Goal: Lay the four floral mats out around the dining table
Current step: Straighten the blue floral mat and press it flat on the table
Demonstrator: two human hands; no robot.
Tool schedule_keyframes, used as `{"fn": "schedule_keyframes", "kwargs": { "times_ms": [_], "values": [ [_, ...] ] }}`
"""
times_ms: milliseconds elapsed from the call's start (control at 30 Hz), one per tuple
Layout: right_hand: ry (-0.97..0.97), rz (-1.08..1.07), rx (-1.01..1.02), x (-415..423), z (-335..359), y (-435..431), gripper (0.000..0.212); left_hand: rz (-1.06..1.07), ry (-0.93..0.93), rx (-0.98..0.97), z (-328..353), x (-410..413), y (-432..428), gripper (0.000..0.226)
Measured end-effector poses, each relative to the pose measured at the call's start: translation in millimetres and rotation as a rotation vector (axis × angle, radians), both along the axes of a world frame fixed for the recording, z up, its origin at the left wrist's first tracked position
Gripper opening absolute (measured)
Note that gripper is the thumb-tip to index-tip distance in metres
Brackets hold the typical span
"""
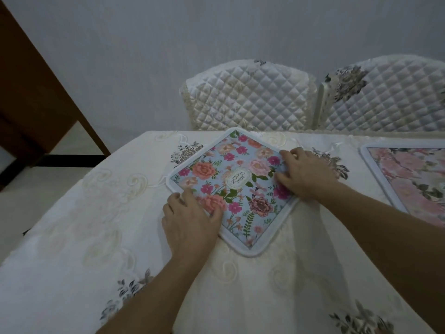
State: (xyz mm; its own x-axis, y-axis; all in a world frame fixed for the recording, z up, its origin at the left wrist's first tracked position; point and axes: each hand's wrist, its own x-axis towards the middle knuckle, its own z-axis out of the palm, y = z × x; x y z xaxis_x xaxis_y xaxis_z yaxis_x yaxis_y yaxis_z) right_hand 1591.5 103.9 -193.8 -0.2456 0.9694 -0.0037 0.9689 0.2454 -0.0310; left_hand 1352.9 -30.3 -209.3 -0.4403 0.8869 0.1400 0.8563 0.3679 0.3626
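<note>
A blue floral mat [237, 189] with a white border lies turned like a diamond on the cream tablecloth [96, 225], near the far edge. My left hand [190, 220] rests flat on its near-left edge, fingers spread over the flowers. My right hand [305, 172] presses on its right corner, fingers bent onto the mat. A second mat, pink floral [414, 179], lies flat at the right and is cut off by the frame edge. No other mats show.
Two chairs with quilted cream covers [250, 100] [385, 97] stand behind the far table edge, against a pale wall. A dark wooden piece of furniture [36, 97] stands at the left beyond the table corner.
</note>
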Motion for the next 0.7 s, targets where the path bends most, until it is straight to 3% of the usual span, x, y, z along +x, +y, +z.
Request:
{"fn": "schedule_keyframes", "kwargs": {
  "times_ms": [400, 467, 567, 633, 700],
  "values": [
    [-0.081, -0.033, -0.043, -18.6, -1.0, 48.6, 0.087, 0.258, -0.329, -0.037, 4.0, -1.8, 28.0, 0.113],
    [-0.055, -0.042, -0.047, -17.1, 0.5, 52.3, 0.090, 0.256, -0.456, 0.055, 6.0, -4.2, 32.8, 0.095],
    [0.069, -0.046, -0.094, -15.8, 4.5, 54.7, 0.087, 0.204, -0.687, 0.206, 8.8, -0.2, 33.2, 0.042],
    [0.164, -0.057, -0.119, -13.8, 7.3, 53.2, 0.069, 0.198, -0.797, 0.257, 7.5, 7.5, 30.9, 0.022],
    [0.236, -0.063, -0.108, -10.7, 11.2, 48.2, 0.046, 0.199, -0.895, 0.277, 4.5, 16.0, 26.2, 0.019]
  ]
}}
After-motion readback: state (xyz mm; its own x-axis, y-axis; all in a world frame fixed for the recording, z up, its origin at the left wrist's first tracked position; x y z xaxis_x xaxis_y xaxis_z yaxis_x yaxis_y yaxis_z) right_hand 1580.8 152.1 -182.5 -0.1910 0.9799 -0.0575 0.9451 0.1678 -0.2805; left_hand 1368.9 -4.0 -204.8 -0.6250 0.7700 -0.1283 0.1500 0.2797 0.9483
